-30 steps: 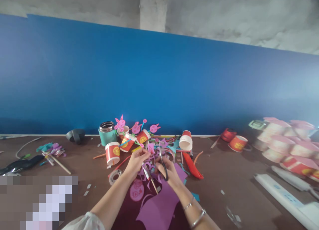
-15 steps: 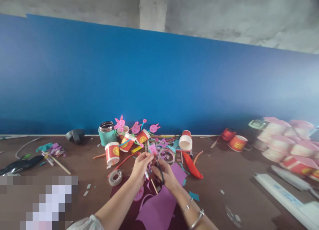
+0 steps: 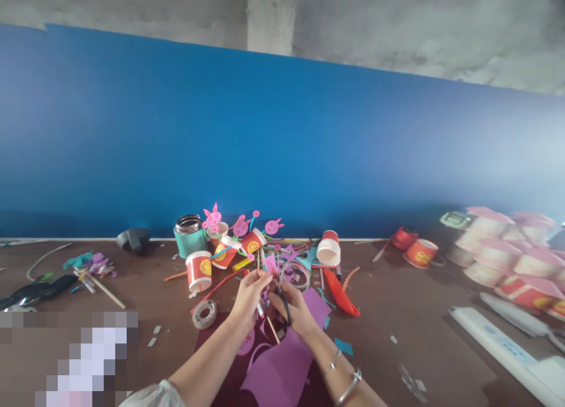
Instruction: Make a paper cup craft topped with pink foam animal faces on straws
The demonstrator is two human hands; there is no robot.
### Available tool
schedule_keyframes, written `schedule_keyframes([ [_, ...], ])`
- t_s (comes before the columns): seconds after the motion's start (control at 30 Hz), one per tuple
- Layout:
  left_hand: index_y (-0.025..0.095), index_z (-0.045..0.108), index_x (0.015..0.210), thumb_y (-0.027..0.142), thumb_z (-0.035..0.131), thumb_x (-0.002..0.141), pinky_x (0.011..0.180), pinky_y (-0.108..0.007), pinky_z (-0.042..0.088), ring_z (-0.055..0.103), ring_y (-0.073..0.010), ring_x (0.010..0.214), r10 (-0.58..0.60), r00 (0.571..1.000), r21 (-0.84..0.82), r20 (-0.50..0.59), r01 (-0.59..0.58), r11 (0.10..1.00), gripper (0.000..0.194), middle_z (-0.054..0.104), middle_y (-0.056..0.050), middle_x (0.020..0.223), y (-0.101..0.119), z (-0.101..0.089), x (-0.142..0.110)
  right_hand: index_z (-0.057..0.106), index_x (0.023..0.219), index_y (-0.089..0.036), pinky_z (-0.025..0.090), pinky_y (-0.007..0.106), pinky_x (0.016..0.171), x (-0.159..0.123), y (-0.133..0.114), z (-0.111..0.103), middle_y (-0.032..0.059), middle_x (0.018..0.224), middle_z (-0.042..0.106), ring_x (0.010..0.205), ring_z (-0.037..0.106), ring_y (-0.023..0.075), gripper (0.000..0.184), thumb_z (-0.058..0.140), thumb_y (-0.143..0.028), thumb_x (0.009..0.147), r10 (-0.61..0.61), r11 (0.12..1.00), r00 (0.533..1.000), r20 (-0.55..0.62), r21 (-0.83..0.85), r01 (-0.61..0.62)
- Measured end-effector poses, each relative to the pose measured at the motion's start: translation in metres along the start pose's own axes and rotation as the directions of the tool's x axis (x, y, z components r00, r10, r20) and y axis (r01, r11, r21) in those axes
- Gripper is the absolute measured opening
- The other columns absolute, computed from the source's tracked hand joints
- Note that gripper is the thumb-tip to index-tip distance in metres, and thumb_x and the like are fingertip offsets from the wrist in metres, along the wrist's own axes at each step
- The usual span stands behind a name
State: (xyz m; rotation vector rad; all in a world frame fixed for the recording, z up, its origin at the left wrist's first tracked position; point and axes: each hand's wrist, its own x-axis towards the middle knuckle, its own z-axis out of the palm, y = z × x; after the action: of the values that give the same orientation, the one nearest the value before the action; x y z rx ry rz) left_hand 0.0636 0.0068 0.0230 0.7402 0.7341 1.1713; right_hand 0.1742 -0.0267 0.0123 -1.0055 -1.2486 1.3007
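My left hand [image 3: 248, 295] is closed, pinching a small pink paper piece [image 3: 271, 264] between thumb and fingers. Right beside it, my right hand [image 3: 296, 312] grips dark-handled scissors [image 3: 288, 314], whose blades point up toward the pink piece. Whether the blades touch it is too small to tell. Below both hands lies a large purple sheet [image 3: 282, 369] with cut edges. Under my left wrist a pink paper face [image 3: 246, 342] shows in part. A thin wooden stick [image 3: 273, 329] and a marker lie between the hands.
Red paper cups [image 3: 199, 272] with pink animal faces on stems stand behind, near a teal flask [image 3: 189, 242]. A tape roll [image 3: 204, 314] lies left. Rightward are a red balloon-like item [image 3: 342, 292], a white power strip [image 3: 494, 348] and stacked cups [image 3: 494, 248]. A blue partition [image 3: 282, 136] borders the table.
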Motion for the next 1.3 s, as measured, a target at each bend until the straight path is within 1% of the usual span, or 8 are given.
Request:
schedule_keyframes([
  [0.3,0.016,0.053,0.058,0.027,0.073,0.061,0.047,-0.019,0.033,0.044,-0.0057,0.045,0.005,1.0,0.012,0.008,-0.006,1.0,0.024,0.054,0.004,0.054,-0.0012,-0.0013,0.0012,0.05,0.069,-0.018,0.029,0.018,0.037,-0.0009,-0.0036,0.0015,-0.0071,0.046,0.046,0.037,0.039,0.0055,0.042,0.071,-0.054,0.064,0.01,0.999,1.0,-0.001,-0.038,-0.01],
  [0.43,0.016,0.053,0.058,0.027,0.072,0.062,0.048,-0.019,0.033,0.044,-0.0056,0.046,0.012,1.0,0.021,0.013,-0.012,1.0,0.023,0.053,0.005,0.053,-0.002,-0.0025,0.0016,0.05,0.069,-0.018,0.029,0.018,0.037,-0.0016,-0.0047,0.0016,-0.0081,0.043,0.043,0.037,0.038,0.006,0.041,0.07,-0.054,0.066,-0.005,0.999,1.0,-0.004,-0.048,0.005],
  [0.6,0.016,0.052,0.059,0.029,0.072,0.062,0.048,-0.019,0.033,0.044,-0.0062,0.046,0.008,1.0,0.035,0.017,-0.008,0.999,0.024,0.054,0.005,0.055,-0.0033,-0.0038,0.0019,0.051,0.071,-0.017,0.029,0.018,0.037,-0.0019,-0.0057,0.0022,-0.0081,0.044,0.044,0.036,0.038,0.0053,0.041,0.07,-0.053,0.066,-0.001,0.999,1.0,-0.001,-0.045,0.001],
  [0.73,0.016,0.053,0.059,0.028,0.072,0.063,0.048,-0.019,0.033,0.045,-0.0064,0.047,0.007,1.0,0.026,0.021,-0.007,1.0,0.023,0.054,0.004,0.055,-0.004,-0.0044,0.0026,0.051,0.071,-0.017,0.028,0.017,0.036,-0.0014,-0.003,0.0019,-0.0089,0.041,0.041,0.036,0.038,0.0057,0.04,0.07,-0.053,0.067,-0.001,0.999,1.0,-0.003,-0.038,0.001],
  [0.87,0.015,0.053,0.059,0.026,0.072,0.063,0.047,-0.018,0.033,0.045,-0.0058,0.047,0.004,1.0,0.01,0.02,-0.005,1.0,0.022,0.056,0.003,0.056,-0.0031,-0.0037,0.0026,0.051,0.07,-0.017,0.028,0.018,0.036,-0.0008,-0.0012,0.0008,-0.0081,0.043,0.044,0.036,0.038,0.0053,0.039,0.07,-0.051,0.066,0.005,1.0,1.0,0.008,-0.029,-0.005],
  [1.07,0.015,0.056,0.061,0.027,0.075,0.06,0.048,-0.019,0.033,0.047,-0.0068,0.048,-0.006,1.0,-0.018,0.018,0.006,1.0,0.023,0.053,0.004,0.052,-0.002,-0.003,0.0016,0.051,0.072,-0.016,0.025,0.017,0.036,0.0003,0.0008,-0.0013,-0.0058,0.057,0.052,0.037,0.038,0.0029,0.037,0.073,-0.045,0.065,0.013,1.0,1.0,0.01,0.002,-0.013],
  [1.17,0.015,0.057,0.061,0.026,0.076,0.059,0.049,-0.018,0.034,0.048,-0.0071,0.049,-0.004,1.0,-0.025,0.009,0.004,1.0,0.022,0.049,0.005,0.05,-0.0026,-0.0035,0.002,0.051,0.072,-0.016,0.026,0.017,0.036,0.0006,0.0017,-0.0014,-0.0059,0.056,0.052,0.038,0.038,0.0029,0.037,0.073,-0.044,0.066,0.008,1.0,1.0,0.014,0.005,-0.008],
  [1.3,0.015,0.058,0.061,0.026,0.077,0.057,0.051,-0.019,0.035,0.049,-0.0076,0.051,-0.005,1.0,-0.032,-0.005,0.004,0.999,0.022,0.051,0.005,0.051,-0.0026,-0.003,0.0021,0.051,0.072,-0.016,0.026,0.018,0.037,0.0003,0.0001,0.0,-0.0064,0.054,0.051,0.038,0.037,0.003,0.036,0.074,-0.044,0.066,0.007,1.0,1.0,0.02,0.007,-0.007],
])
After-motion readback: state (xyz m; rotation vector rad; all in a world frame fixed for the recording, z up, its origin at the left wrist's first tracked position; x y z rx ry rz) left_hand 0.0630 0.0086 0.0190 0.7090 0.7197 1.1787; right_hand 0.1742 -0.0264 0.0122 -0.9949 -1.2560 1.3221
